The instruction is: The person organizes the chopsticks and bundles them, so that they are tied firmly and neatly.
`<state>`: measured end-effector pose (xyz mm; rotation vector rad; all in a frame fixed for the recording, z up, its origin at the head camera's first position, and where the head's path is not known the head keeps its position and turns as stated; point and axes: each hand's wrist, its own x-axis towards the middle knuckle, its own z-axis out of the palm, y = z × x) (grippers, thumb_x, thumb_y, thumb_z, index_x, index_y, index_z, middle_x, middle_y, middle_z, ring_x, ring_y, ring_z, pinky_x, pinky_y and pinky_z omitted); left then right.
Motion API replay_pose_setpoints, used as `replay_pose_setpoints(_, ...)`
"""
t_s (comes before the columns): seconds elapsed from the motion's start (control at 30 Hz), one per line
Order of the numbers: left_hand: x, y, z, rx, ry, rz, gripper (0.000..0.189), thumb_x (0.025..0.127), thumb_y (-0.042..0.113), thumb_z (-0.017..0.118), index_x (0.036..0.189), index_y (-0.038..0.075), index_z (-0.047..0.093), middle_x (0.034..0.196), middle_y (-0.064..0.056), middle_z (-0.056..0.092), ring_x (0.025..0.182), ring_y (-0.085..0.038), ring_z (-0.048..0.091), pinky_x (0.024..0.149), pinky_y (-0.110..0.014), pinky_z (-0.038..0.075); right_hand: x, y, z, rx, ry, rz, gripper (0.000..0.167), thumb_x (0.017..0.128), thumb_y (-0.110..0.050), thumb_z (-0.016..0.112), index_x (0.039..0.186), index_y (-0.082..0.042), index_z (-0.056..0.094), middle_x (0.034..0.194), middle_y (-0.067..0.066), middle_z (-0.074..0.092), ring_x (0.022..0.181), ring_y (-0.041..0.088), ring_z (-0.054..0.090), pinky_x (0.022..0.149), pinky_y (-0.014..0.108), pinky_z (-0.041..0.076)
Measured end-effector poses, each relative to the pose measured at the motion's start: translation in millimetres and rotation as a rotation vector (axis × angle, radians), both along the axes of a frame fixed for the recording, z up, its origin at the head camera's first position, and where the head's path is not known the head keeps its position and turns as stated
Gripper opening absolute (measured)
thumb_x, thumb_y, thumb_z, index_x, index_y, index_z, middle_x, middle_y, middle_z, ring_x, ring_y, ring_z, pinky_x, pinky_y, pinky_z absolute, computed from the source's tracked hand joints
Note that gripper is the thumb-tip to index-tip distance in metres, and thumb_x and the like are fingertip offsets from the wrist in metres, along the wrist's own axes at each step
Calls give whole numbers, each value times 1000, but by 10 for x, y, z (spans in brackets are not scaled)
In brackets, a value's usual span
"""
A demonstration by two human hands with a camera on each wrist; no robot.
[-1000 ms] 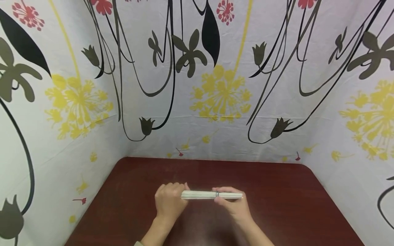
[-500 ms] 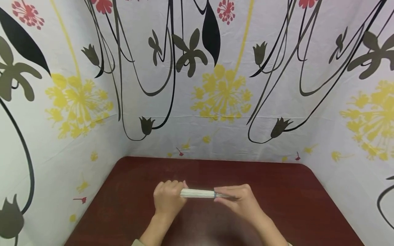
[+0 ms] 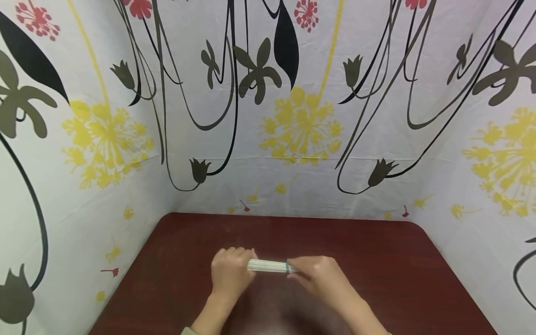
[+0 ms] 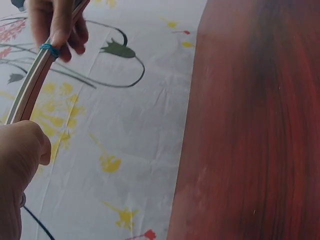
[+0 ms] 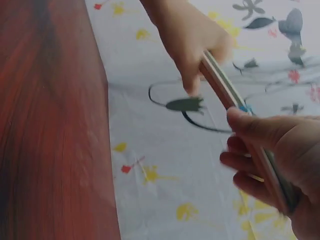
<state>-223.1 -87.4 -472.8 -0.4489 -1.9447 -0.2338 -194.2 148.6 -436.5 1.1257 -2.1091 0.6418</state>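
A folded hand fan (image 3: pixel 267 265), pale along its edge, is held level above the table between both hands. My left hand (image 3: pixel 231 271) grips its wider end, fingers curled round it. Around the fan sits a thin blue-green band (image 3: pixel 287 267); in the left wrist view this band (image 4: pixel 49 48) looks like a knotted loop. My right hand (image 3: pixel 320 275) holds the narrower end, thumb and fingertips right at the band. From the right wrist, the fan (image 5: pixel 267 170) lies along the palm, the thumb pressing beside the loop. The end inside the left fist is hidden.
Below the hands is a dark red-brown wooden table (image 3: pixel 377 251) with rounded far corners. White cloth (image 3: pixel 268 200) printed with flowers and stems hangs behind the table and at both sides.
The right hand has slid left along the fan, covering its narrow end, and the band has shifted slightly toward the left hand. The left hand has barely moved.
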Motion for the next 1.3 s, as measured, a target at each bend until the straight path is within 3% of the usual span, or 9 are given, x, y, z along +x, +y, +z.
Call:
replay_pose_setpoints(0.17, 17, 86, -4, -40, -16, -34, 29, 78, 17, 59, 50, 15, 50, 46, 4, 47, 39, -14, 38, 42, -28, 27, 45, -152, 6, 78, 17, -54, 35, 70, -18, 90, 100, -11, 74, 91, -4, 75, 79, 7, 72, 70, 21, 55)
replay_pose_setpoints(0.37, 12, 57, 5, -19, -5, -20, 34, 82, 18, 51, 49, 15, 48, 45, 5, 46, 39, -14, 34, 42, -27, 25, 52, -103, 12, 17, -54, -52, 39, 67, -13, 91, 102, -6, 75, 93, 1, 76, 80, 11, 73, 71, 23, 56)
replay_pose_setpoints(0.53, 9, 61, -17, -2, -1, -25, 34, 82, 19, 51, 48, 16, 47, 45, 6, 45, 39, -12, 31, 42, -24, 21, 53, -118, 12, 31, 2, -64, 32, 69, -12, 89, 97, -8, 75, 89, -2, 76, 75, 9, 72, 67, 23, 56)
replay_pose_setpoints(0.7, 25, 149, -52, -10, 7, -23, 37, 84, 19, 51, 48, 16, 47, 45, 5, 45, 38, -13, 35, 42, -26, 24, 72, -251, -64, 32, 54, -87, 34, 70, -17, 88, 100, -8, 76, 93, -1, 76, 80, 11, 73, 69, 25, 57)
replay_pose_setpoints(0.93, 40, 167, -99, -38, 6, -28, 33, 79, 17, 52, 47, 16, 45, 45, 5, 46, 38, -12, 33, 41, -26, 23, 73, -244, -171, 24, 13, -79, 42, 69, -21, 90, 106, -7, 75, 98, 1, 76, 84, 12, 74, 73, 24, 57)
replay_pose_setpoints(1.13, 28, 115, -74, -20, -27, -19, 29, 78, 18, 57, 49, 14, 51, 47, 4, 48, 39, -14, 36, 43, -27, 25, 17, -49, -169, -7, 17, -79, 36, 67, -17, 90, 100, -10, 77, 88, -5, 75, 70, 5, 69, 64, 22, 55)
replay_pose_setpoints(1.3, -15, 57, -113, -58, -85, -57, 25, 72, 21, 74, 56, 17, 55, 48, 7, 49, 41, -10, 36, 44, -24, 24, -56, 80, -226, 26, 19, -196, 25, 71, -33, 87, 88, -22, 74, 73, -16, 63, 56, -3, 52, 50, 23, 45)
